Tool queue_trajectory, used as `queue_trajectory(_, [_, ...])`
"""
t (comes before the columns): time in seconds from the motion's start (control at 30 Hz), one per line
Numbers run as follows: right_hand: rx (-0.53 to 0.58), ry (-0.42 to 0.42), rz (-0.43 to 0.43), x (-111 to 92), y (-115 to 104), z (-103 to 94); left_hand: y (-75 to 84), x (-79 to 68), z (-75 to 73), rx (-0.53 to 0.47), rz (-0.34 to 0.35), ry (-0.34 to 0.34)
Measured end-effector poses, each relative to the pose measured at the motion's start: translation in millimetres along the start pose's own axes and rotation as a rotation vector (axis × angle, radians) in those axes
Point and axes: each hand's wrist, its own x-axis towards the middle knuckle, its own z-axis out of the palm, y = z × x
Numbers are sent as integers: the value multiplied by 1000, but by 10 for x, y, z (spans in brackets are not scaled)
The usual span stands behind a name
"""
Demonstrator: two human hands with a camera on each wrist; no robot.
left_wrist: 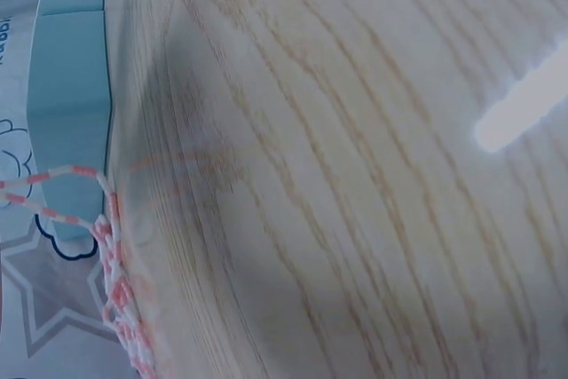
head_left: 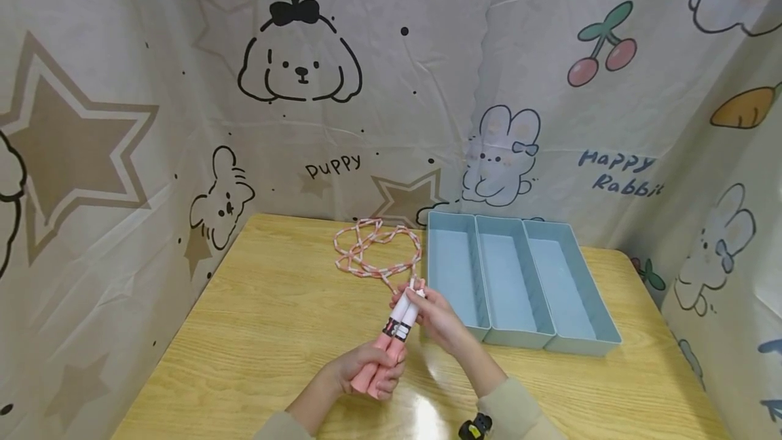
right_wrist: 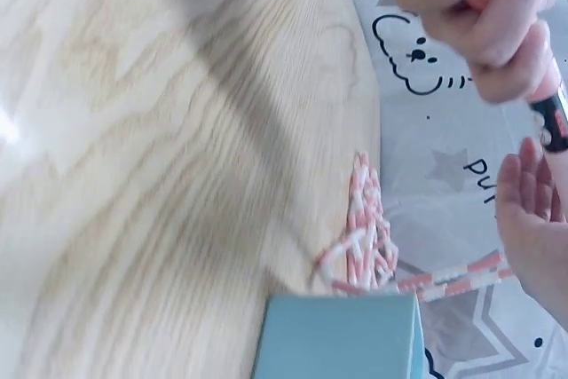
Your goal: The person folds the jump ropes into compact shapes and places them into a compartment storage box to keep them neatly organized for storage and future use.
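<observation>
A jump rope's two pink-and-white handles (head_left: pixel 401 314) lie side by side, tilted, above the table near its front middle. My left hand (head_left: pixel 366 367) grips their pink lower ends, fingers wrapped around them. Farther up, my right hand (head_left: pixel 436 318) holds the white upper ends, thumb across them. The pink-and-white beaded cord (head_left: pixel 379 271) runs from the handle tips to a loose coil on the table. In the right wrist view, the left hand (right_wrist: pixel 488 28) curls round a handle and the right hand (right_wrist: pixel 541 228) is partly cut off. The left wrist view shows cord (left_wrist: pixel 115 281), but no hand.
A light-blue organizer (head_left: pixel 583 345) with three long compartments stands on the wooden table (head_left: pixel 263 311), right of the coil. A printed cloth (head_left: pixel 379 114) hangs behind and at both sides. A dark wrist device (head_left: pixel 475 426) shows by the right sleeve.
</observation>
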Motion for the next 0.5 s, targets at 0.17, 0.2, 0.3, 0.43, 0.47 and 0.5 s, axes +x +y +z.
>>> queue_trajectory(0.17, [-279,93,-69,-39,20,-43,-13,-9,-9,14,13,5])
queue_trajectory(0.2, [-342,125,-94,-53,22,-44,-14,-11,-9,12,12,6])
queue_trajectory(0.3, [-472,231,-213,-92,43,-61,-12,-10,-7,9,21,11])
queue_trajectory(0.43, [-635,320,-577,-151,26,-67,4,-16,10,2,26,0])
queue_trajectory(0.47, [-687,335,-690,-165,10,-66,9,-20,15,0,23,-5])
queue_trajectory(0.5, [-732,348,-794,-178,-13,-62,14,-23,21,-1,19,-9])
